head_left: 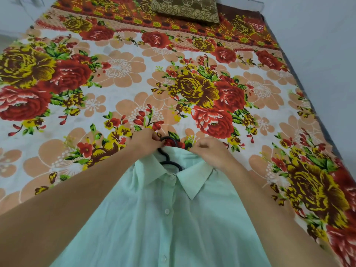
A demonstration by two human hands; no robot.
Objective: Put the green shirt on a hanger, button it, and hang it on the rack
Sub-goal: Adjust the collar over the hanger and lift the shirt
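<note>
A pale green shirt (163, 218) lies front-up on the bed, its collar away from me and its placket buttons fastened down the middle. A black hanger (169, 160) sits inside the neck, with its hook poking out past the collar. My left hand (146, 141) pinches the shirt at the collar's left side, right beside the hook. My right hand (208, 151) grips the collar's back edge on the right. No rack is in view.
The bed (123, 89) is covered by a floral sheet in red, yellow and peach. A brown patterned pillow (185, 8) lies at the far end. A pale wall (317, 54) runs along the bed's right side.
</note>
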